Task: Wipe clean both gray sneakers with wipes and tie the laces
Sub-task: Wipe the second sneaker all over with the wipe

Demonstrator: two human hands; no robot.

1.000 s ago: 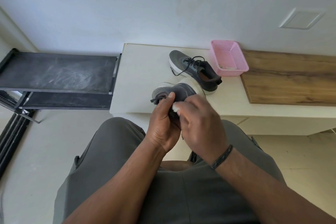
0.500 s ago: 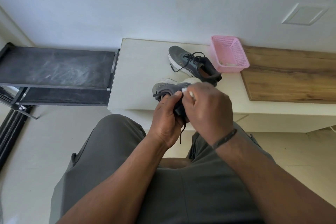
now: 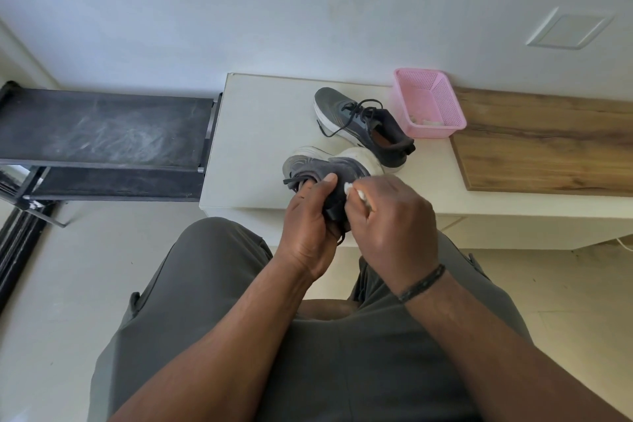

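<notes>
A seated person in grey trousers looks down at their own two hands, working just above the near edge of a low white table (image 3: 253,134). The left hand (image 3: 308,226) curls around the heel end of a grey mesh sneaker with a thick white sole (image 3: 318,166), tipped on its side with its toe pointing left. The right hand (image 3: 394,216) pinches a small crumpled white wipe (image 3: 349,187) against the shoe's dark collar.

A second grey sneaker with loose black laces (image 3: 359,123) stands further back on the table, just beside a pink plastic mesh basket (image 3: 428,103) against the wall.

The held shoe looks light, with a soft upper that gives when pressed; the firmer heel and sole seem the best places to grip it.
</notes>
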